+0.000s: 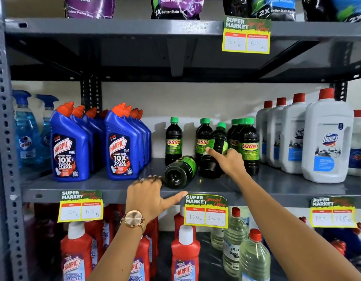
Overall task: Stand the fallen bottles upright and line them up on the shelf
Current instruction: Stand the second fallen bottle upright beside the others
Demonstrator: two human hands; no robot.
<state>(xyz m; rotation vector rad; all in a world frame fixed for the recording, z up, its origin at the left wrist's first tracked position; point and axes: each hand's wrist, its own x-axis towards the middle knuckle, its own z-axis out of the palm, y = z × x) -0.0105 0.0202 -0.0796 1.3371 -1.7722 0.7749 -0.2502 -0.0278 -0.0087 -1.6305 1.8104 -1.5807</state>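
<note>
Left hand (144, 192) is resting on the grey metal shelf (277, 179) edge, fingers loosely apart, touching the fallen dark green-labelled plastic bottle (180, 172); right hand (229, 161), fingers clamped, is gripping a tilted dark green-capped bottle (215, 149) mid-shelf.

I see a grey metal shelf (277, 179) carrying, from the left, blue spray bottles (26, 134), two rows of blue Harpic bottles (70, 149), dark green-capped Sunny bottles (249, 147) and white Domex jugs (327, 142). One Sunny bottle (180, 172) lies on its side, base towards me; another (215, 151) leans tilted beside the standing ones.
</note>
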